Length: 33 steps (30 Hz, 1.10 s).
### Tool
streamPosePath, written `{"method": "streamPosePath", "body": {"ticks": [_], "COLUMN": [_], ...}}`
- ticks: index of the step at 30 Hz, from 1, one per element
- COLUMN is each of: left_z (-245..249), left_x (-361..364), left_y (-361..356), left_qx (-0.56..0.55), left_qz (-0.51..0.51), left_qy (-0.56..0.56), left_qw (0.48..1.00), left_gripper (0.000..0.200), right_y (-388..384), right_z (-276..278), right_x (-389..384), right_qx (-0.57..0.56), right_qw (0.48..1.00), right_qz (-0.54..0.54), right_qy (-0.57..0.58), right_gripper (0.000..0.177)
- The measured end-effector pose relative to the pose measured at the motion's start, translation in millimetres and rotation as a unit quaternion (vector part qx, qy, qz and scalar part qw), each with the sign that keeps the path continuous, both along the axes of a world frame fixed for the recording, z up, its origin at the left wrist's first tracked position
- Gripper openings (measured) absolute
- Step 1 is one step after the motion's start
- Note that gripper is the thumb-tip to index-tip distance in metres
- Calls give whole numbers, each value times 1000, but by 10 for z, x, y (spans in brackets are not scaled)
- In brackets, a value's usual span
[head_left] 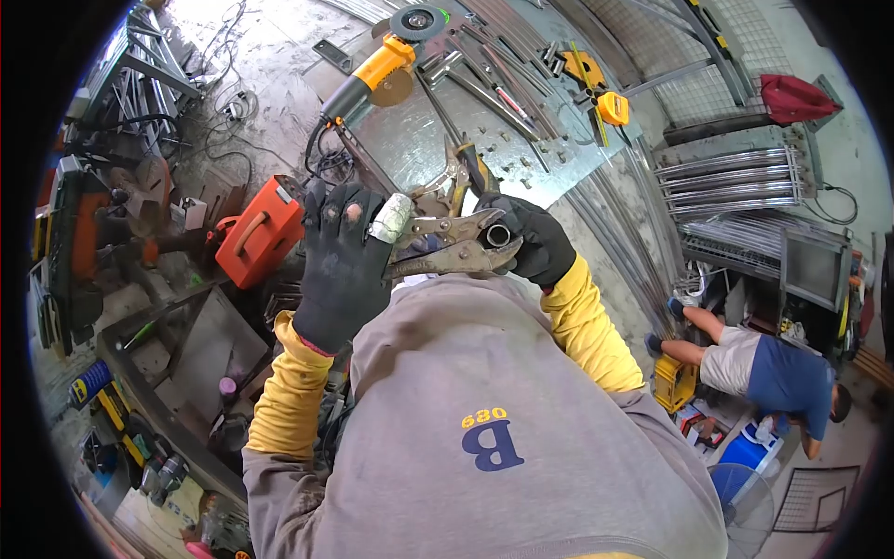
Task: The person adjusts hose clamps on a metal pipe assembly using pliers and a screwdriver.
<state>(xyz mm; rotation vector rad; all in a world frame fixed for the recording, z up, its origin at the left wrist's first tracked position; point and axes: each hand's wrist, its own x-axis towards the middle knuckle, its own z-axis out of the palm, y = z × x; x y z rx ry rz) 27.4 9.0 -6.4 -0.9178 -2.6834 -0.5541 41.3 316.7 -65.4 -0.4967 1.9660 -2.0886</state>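
Locking pliers (456, 258): tube (499, 236) between jaws may slip if clamped off-centre.
Right hand (540, 244): wraps jaw end.
Left hand (343, 256): by handles, hold unclear.

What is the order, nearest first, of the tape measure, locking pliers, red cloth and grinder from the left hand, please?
1. Locking pliers, right beside the left hand.
2. Grinder, ahead.
3. Tape measure, ahead and right.
4. Red cloth, far right.
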Motion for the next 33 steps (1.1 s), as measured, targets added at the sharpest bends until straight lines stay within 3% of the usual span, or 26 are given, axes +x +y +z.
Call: {"method": "streamPosePath", "body": {"ticks": [2,4,10,17,20,22,26,28,32,33], "left_z": [-42,-87,-254,-304,-281,-310,-482,-561,-726,-750], "left_x": [29,72,217,246,301,335,403,438,522,530], "left_y": [23,56,206,282,323,336,393,427,485,495], "left_qx": [1,2,16,65,65,56,59,63,72,76], "left_qz": [1,3,42,28,35,39,28,21,21,21], "left_qy": [-9,-19,-36,-63,-94,-121,-171,-190,-242,-250], "left_qw": [1000,1000,998,996,993,990,983,980,967,965], "left_gripper": [67,68,64,60,60,60,65,66,68,68], "right_y": [18,35,71,175,226,249,326,323,322,311], "right_z": [-27,-42,-102,-241,-256,-223,-303,-293,-375,-440], "right_x": [51,98,180,358,386,396,496,535,614,601], "right_qx": [-30,54,76,22,18,90,133,-9,-84,-230], "right_qw": [999,997,993,999,998,995,990,963,942,890], "right_qz": [11,-17,-47,-37,-35,-29,-17,-19,-21,4], "right_qy": [-12,45,75,30,-54,37,-49,-270,-323,-394], "right_gripper": [50,60,58,61,61,62,63,61,49,44]}}
